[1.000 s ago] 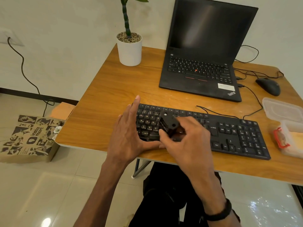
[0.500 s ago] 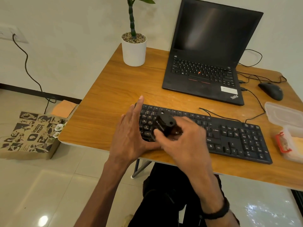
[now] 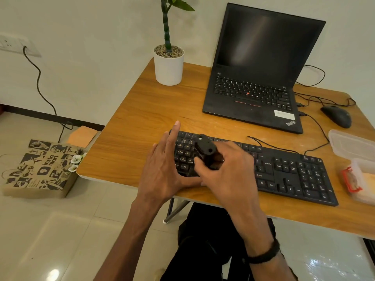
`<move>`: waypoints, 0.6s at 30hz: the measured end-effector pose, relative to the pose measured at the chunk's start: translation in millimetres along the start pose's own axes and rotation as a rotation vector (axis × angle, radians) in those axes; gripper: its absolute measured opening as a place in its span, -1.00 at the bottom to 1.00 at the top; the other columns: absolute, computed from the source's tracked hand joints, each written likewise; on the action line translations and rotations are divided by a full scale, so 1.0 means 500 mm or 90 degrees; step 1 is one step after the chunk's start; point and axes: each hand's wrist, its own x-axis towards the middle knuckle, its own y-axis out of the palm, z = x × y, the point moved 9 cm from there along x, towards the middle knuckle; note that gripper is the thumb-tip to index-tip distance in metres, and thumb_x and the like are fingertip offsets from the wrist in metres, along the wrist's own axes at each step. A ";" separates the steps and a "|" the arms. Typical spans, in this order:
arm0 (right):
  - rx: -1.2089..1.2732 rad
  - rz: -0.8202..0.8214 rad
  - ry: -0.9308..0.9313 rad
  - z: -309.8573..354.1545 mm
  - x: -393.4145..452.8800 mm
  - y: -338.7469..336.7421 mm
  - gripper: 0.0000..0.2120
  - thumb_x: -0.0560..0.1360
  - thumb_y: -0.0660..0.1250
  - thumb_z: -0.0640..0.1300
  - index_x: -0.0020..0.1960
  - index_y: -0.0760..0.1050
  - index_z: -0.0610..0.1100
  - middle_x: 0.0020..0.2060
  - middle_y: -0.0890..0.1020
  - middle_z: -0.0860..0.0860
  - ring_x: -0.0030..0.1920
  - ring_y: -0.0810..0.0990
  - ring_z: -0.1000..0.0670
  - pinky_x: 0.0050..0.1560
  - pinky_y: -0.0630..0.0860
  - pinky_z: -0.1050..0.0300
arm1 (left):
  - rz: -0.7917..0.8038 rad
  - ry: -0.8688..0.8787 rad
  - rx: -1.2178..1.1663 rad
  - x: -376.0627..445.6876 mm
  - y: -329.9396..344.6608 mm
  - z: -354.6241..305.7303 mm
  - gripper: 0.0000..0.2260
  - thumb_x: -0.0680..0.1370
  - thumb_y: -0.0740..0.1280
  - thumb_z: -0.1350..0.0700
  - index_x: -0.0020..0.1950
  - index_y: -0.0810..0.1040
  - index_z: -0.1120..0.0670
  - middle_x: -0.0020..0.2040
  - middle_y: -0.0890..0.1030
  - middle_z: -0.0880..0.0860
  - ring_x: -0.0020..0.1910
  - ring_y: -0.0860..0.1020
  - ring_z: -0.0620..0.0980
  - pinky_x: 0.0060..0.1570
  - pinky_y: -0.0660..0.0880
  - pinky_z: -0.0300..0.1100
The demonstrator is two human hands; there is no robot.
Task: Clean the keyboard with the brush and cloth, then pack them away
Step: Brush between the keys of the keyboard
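the brushing step is in hand. at the lower centre of the frame the person's right hand [image 3: 227, 171] curls its fingers and thumb round a small black plastic-handled brush [image 3: 207, 152], whose head points down onto the left letter keys of the long black wired keyboard [image 3: 284, 171]; the bristles themselves are hidden by the hand, so contact with the keys is a fair guess rather than something shown. the left hand [image 3: 162, 169] lies flat with straight fingers along the keyboard's left end, forefinger reaching past its upper corner, thumb along the near edge, and looks to be bracing it on the warm brown wooden table [image 3: 132, 142].

the cleaning cloth cannot be picked out for certain. a clear plastic box with a red clip [image 3: 359, 179] sits at the right edge of the frame, with its clear lid [image 3: 351, 145] just above it, and something pale lies inside; this may be where the tools go.

only the left block of keys is under the brush, so the task seems early. the next move probably calls for short strokes working rightward along the rows toward the number pad, the left hand holding the keyboard steady, before wiping and packing.
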 end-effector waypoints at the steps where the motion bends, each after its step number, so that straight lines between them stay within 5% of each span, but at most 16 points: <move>1: 0.039 0.027 0.004 0.005 -0.001 0.011 -0.71 0.46 0.53 0.01 0.15 0.65 -0.03 -0.05 0.63 0.09 -0.08 0.62 0.12 -0.07 0.66 0.13 | -0.002 0.007 0.003 0.000 0.000 0.000 0.30 0.21 0.47 -0.54 0.70 -0.22 -0.16 0.68 0.20 0.02 0.59 0.31 0.11 0.46 0.37 0.28; 9: -0.067 -0.031 0.003 -0.025 0.062 -0.027 -0.74 0.48 0.51 0.02 0.11 0.65 -0.07 -0.09 0.63 0.06 -0.09 0.58 0.06 -0.04 0.63 0.08 | -0.034 -0.032 0.002 -0.038 -0.017 0.007 0.29 0.24 0.56 -0.45 0.69 -0.24 -0.21 0.64 0.27 0.01 0.54 0.36 0.03 0.48 0.40 0.18; 14: 0.128 0.204 -0.050 0.022 0.028 0.046 -0.74 0.46 0.54 0.01 0.13 0.67 0.00 -0.08 0.69 0.18 -0.06 0.65 0.20 -0.06 0.63 0.23 | -0.073 -0.062 -0.020 -0.062 -0.032 0.026 0.20 0.29 0.41 -0.51 0.70 -0.21 -0.20 0.48 0.48 0.00 0.33 0.52 -0.02 0.25 0.52 -0.05; 18: 0.061 0.148 -0.082 0.013 0.080 0.031 -0.69 0.46 0.54 -0.02 0.18 0.65 -0.03 0.00 0.68 0.15 -0.02 0.62 0.17 -0.04 0.62 0.27 | -0.067 -0.080 -0.035 -0.061 -0.031 0.029 0.23 0.27 0.52 -0.43 0.65 -0.28 -0.32 0.48 0.48 0.00 0.36 0.50 -0.02 0.29 0.46 -0.08</move>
